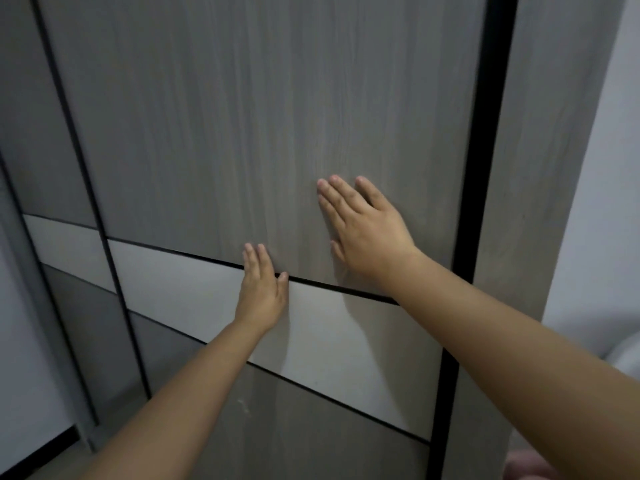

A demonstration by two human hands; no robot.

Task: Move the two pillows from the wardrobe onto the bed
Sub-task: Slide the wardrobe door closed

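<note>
Grey wall [602,168] flanks the wardrobe [207,116], whose door [346,341] fills our view, shut; we see no pillows, presumably inside. Our right hand [367,237] and left hand [261,292] lie flat on it, fingers together, gripping nothing. Bare palms may slip on the smooth panel, or fingers catch in a seam.

Wardrobe [214,126]: grey woodgrain sliding door w/ white band, black trim, shut. Pillows not visible.
</note>
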